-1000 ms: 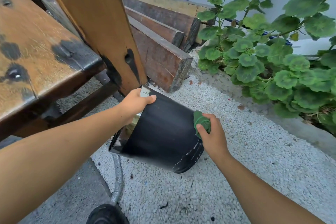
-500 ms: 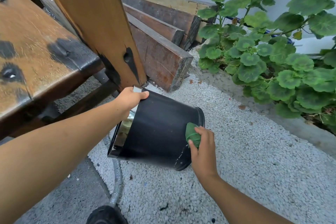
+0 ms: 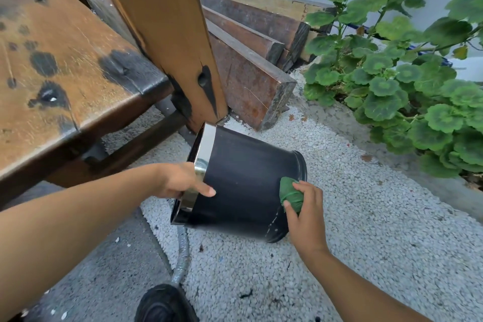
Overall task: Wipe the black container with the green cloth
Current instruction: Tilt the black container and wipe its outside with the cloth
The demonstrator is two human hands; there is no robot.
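The black container (image 3: 243,185) lies tilted on its side above the white gravel (image 3: 366,230), its open mouth toward the wooden bench (image 3: 65,65) and its base toward the leafy plant (image 3: 407,91). A shiny metal band (image 3: 201,159) runs around the mouth.

The left hand (image 3: 183,181) is closed on the rim — fingers wrapped over the metal band, thumb laid flat on the black wall.

The right hand (image 3: 305,213) is closed around the bunched green cloth (image 3: 290,195) and presses it against the container wall near the base — cloth and wall touching.

Stacked wooden planks (image 3: 256,42) lie behind the container. A grey hose (image 3: 181,259) runs along the ground below it.
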